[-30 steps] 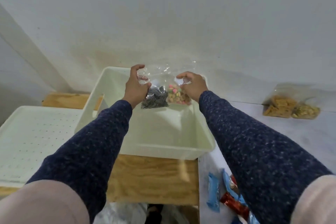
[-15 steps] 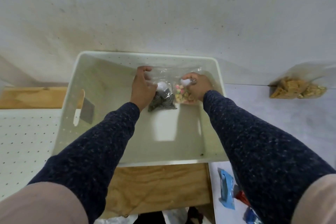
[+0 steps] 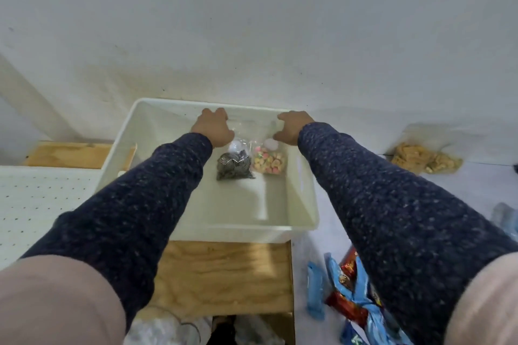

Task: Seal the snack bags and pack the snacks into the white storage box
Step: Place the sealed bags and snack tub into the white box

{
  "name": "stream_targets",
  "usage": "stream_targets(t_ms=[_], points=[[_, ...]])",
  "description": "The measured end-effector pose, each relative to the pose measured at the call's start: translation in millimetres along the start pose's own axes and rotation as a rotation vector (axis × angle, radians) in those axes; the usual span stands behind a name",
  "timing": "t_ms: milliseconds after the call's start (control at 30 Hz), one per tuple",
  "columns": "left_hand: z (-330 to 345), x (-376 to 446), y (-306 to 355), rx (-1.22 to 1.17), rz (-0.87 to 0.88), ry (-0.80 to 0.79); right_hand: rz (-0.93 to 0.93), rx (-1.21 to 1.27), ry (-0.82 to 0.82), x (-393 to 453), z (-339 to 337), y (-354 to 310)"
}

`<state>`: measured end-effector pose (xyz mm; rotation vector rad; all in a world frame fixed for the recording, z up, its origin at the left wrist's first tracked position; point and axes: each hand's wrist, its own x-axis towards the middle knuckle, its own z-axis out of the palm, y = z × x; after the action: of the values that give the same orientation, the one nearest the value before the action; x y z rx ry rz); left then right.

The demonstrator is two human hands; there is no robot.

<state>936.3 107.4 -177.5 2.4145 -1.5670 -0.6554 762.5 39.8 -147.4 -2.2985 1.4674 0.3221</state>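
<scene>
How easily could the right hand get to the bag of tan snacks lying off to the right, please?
Probably easily: the right hand is inside the white storage box, and the clear bag of tan snacks lies uncovered beyond the box's right wall, with only bare surface between.

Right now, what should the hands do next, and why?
Probably lift both hands out. The two snack bags already lie in the white box, and the left hand and right hand rest on their tops. More snacks wait outside.

I seem to be in a plain home storage corner: a bare, scuffed white wall [image 3: 252, 22] rises right behind my white storage box [image 3: 304, 221], which rests on an unfinished plywood board [image 3: 224, 269].
</scene>
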Motion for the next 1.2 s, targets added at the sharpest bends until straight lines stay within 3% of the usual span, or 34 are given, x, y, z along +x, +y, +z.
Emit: stream_targets(t_ms=[200,467,933,1200], points=[[-17.0,-56.9,64.0,0.217,0.024,0.041,-0.068,-0.047,0.081,-59.1,-29.3,38.6],[1.3,-118.3,145.0,0.188,0.138,0.183,-0.031,-0.049,0.150,-136.8,-47.5,113.0],[29.7,-121.7,252.3,0.232,0.340,0.137,0.225,0.105,0.257,-198.3,-58.9,228.3],[95.7,-89.7,305.9,0.139,0.396,-0.042,0.319,0.151,0.209,-179.7,-38.8,315.0]])
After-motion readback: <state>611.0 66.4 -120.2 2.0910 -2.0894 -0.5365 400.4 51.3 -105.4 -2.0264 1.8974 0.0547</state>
